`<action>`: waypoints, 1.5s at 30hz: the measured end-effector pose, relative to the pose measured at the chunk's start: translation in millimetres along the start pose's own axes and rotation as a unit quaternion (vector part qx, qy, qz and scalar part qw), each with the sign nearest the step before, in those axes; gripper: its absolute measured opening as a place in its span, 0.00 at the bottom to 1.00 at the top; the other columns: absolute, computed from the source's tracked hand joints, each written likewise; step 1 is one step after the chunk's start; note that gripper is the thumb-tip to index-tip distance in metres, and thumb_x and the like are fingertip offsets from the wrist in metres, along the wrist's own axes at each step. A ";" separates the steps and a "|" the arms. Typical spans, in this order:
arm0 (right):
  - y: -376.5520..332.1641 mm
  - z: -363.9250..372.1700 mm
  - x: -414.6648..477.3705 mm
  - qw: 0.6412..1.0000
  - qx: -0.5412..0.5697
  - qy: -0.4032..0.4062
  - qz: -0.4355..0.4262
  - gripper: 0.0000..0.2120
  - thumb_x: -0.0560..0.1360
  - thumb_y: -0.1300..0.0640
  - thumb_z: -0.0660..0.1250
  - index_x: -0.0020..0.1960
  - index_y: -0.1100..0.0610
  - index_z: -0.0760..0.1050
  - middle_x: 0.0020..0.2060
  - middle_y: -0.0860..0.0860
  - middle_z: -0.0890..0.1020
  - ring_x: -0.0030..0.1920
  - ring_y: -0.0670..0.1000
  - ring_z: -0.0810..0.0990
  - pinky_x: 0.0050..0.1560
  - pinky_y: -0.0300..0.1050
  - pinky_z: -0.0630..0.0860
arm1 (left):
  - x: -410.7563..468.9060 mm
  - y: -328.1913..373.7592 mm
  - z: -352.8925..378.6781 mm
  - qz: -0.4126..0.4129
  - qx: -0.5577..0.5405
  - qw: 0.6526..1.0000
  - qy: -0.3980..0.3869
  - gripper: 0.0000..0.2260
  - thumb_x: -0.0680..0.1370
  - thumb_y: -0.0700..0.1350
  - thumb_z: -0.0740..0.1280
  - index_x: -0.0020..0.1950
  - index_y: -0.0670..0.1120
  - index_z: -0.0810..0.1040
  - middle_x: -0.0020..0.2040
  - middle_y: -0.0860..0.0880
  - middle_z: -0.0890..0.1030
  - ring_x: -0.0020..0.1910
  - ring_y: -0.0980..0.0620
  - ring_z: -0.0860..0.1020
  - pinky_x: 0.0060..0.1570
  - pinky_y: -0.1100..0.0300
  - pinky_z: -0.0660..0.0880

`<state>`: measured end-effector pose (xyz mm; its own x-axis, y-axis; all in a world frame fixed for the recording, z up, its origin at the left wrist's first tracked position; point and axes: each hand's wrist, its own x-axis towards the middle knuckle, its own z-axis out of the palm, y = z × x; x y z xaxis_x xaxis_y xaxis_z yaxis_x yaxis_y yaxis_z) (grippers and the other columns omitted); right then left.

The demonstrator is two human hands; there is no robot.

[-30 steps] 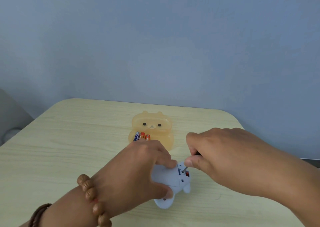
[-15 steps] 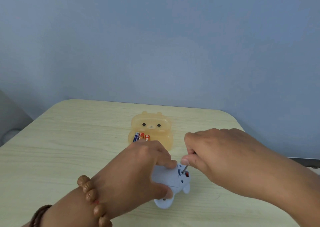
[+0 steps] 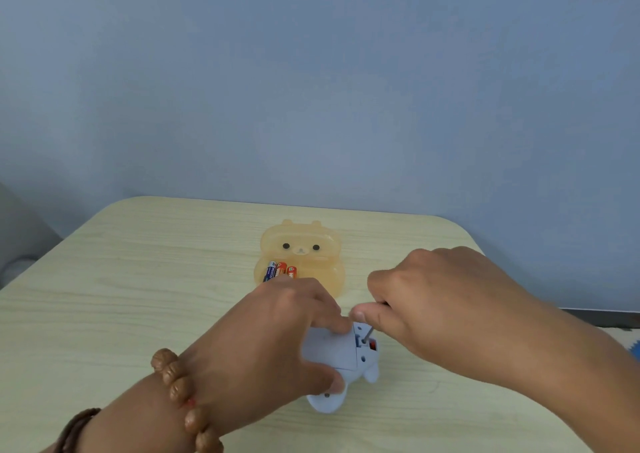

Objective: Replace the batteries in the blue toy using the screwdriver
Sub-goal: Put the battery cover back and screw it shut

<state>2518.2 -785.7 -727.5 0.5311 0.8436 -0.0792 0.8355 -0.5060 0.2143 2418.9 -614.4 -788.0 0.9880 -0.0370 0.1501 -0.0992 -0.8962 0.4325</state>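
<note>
The pale blue toy (image 3: 341, 352) lies underside up on the table near its front edge. My left hand (image 3: 273, 342) grips the toy from the left, thumb under its lower side and fingers over the top. My right hand (image 3: 436, 310) pinches a small screwdriver (image 3: 367, 334), whose thin metal shaft meets the toy's underside near a red spot. Most of the screwdriver handle is hidden in my fingers. Behind my hands, several batteries (image 3: 281, 271) lie in an orange bear-shaped tray (image 3: 304, 245).
The light wooden table (image 3: 138, 297) has rounded far corners and stands against a blue-grey wall. A beaded bracelet (image 3: 183, 400) is on my left wrist. Dark floor and a blue patterned edge show past the table's right side.
My right hand has shifted slightly and turned a little on the screwdriver. The toy and my left hand stay in place.
</note>
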 end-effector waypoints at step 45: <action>3.7 8.8 -5.9 0.997 0.036 0.051 -0.041 0.21 0.81 0.35 0.54 0.49 0.48 0.78 0.42 0.46 0.71 0.41 0.48 0.73 0.40 0.46 0.71 | -1.5 4.2 -2.3 -0.013 0.008 1.000 -0.002 0.22 0.68 0.60 0.76 0.61 0.62 0.79 0.57 0.66 0.76 0.58 0.65 0.70 0.57 0.64 0.71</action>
<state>2519.4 -794.2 -734.8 0.4471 0.8944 0.0074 0.8851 -0.4436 0.1405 2416.7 -617.0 -784.3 0.9906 -0.0158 0.1356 -0.0721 -0.9038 0.4218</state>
